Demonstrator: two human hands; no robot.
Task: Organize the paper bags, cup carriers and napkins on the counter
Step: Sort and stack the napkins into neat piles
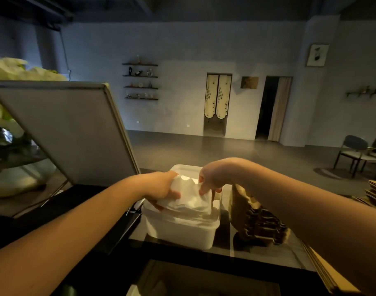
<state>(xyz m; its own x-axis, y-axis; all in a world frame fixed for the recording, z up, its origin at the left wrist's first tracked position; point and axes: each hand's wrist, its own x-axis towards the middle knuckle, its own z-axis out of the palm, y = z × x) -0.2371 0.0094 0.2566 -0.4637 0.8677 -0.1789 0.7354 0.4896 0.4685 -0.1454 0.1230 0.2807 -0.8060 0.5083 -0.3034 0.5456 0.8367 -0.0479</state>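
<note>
Over white bin (182, 231) | napkins (190, 201) pinched: L fingers (173, 194), R fingers (202, 191)

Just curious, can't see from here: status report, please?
Left hand and right hand pinch napkins. Napkins atop white box. Brown stack close beside.

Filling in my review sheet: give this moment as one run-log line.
left hand grips napkin stack | right hand pinches its top edge | stack partly inside white plastic box | cup carriers right of box

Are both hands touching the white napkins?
Touching. The head view shows the left hand and the right hand both gripping the crumpled white paper napkins.
</note>
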